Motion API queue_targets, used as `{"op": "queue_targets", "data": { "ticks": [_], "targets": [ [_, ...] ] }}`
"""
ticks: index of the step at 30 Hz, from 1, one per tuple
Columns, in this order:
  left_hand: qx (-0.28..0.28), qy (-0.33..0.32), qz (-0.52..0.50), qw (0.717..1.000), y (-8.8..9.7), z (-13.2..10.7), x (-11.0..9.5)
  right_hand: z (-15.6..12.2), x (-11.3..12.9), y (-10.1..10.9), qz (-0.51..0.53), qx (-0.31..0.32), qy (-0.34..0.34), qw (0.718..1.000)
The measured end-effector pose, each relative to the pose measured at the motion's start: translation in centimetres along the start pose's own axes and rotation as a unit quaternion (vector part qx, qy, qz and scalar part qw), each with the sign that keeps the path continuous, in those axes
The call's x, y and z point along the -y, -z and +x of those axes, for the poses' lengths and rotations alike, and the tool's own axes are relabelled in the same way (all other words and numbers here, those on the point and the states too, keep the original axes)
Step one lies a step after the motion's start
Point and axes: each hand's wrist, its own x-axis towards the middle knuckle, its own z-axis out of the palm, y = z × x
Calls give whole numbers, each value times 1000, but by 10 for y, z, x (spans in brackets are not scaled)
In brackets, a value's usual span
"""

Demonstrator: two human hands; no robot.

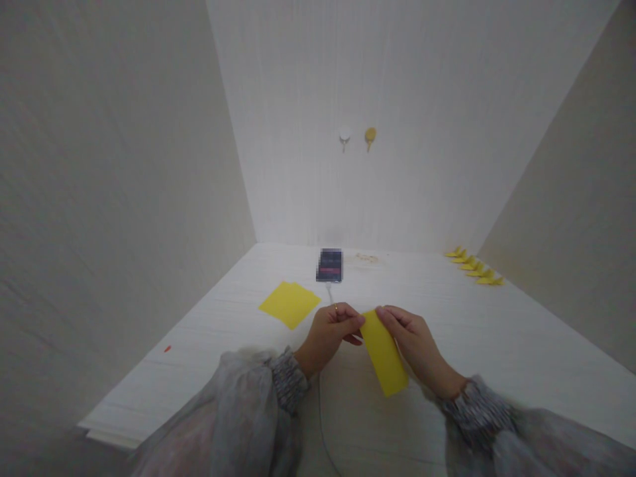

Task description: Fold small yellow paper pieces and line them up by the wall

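Note:
A strip-shaped piece of yellow paper (385, 358), apparently folded in half, hangs tilted between my two hands above the white table. My left hand (335, 331) pinches its upper left corner between thumb and fingers. At the upper right edge, my right hand (410, 334) grips the same paper, thumb on the near face. Left of my left hand lies a small stack of square yellow paper sheets (289, 305). In the far right part of the table stands a row of several folded yellow paper shapes (474, 266).
A phone (330, 265) with a blurred screen lies near the back wall, and its white cable (322, 417) runs toward me under my left hand. An orange scrap (167, 348) is at the left. Two round hooks (370, 136) are on the back wall. Walls enclose the table (223, 331).

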Motion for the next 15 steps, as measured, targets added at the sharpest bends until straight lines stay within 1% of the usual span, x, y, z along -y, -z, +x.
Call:
{"op": "queue_targets", "data": {
  "ticks": [4,6,10,15],
  "targets": [
    [-46,-4,-15,999,-1,0,-3,1,0,-1,-5,25,-4,1000],
    [-54,3,-12,998,-2,0,-4,1,0,0,-28,21,-2,999],
    [-33,13,17,999,-1,2,-2,4,-2,2,-58,9,-2,998],
    [-23,-14,55,998,0,5,3,5,-5,3,-76,46,-8,996]
  ]
}}
